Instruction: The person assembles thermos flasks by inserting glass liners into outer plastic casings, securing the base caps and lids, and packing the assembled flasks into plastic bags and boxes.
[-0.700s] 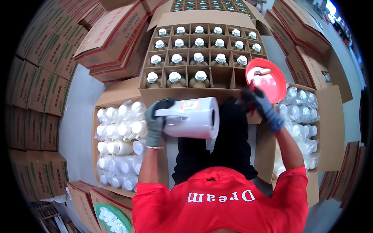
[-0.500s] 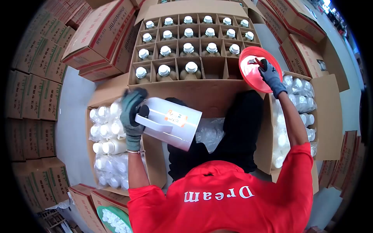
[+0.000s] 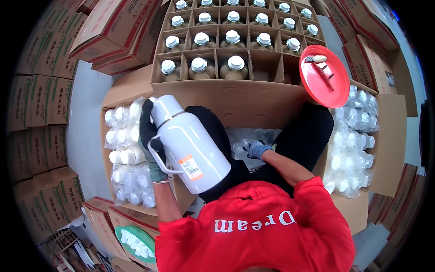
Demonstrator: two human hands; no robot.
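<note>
My left hand [image 3: 152,140], in a grey-green and black glove, grips a pale lavender jug [image 3: 192,154] by its handle. The jug tilts, its narrower collar up and to the left, an orange and white label near its base. Between my legs, my gloved right hand [image 3: 257,150] reaches down to clear plastic wrap [image 3: 240,135]; its fingertips are partly hidden against the plastic. A red dish [image 3: 335,86] on the carton's right front corner bears a red-handled tool [image 3: 324,77] and a small pale-handled tool [image 3: 316,59].
Ahead is a divided carton [image 3: 217,90] of white-capped bottles. Open boxes of plastic-wrapped white bottles flank me, left [image 3: 129,99] and right [image 3: 392,145]. A green basin [image 3: 152,260] of white caps sits at the lower left. Stacked cartons [image 3: 41,149] line the left side.
My right hand has left the red-handled tool on the dish and moved down between my legs. The jug has turned in my left hand, its collar now pointing up and left.
</note>
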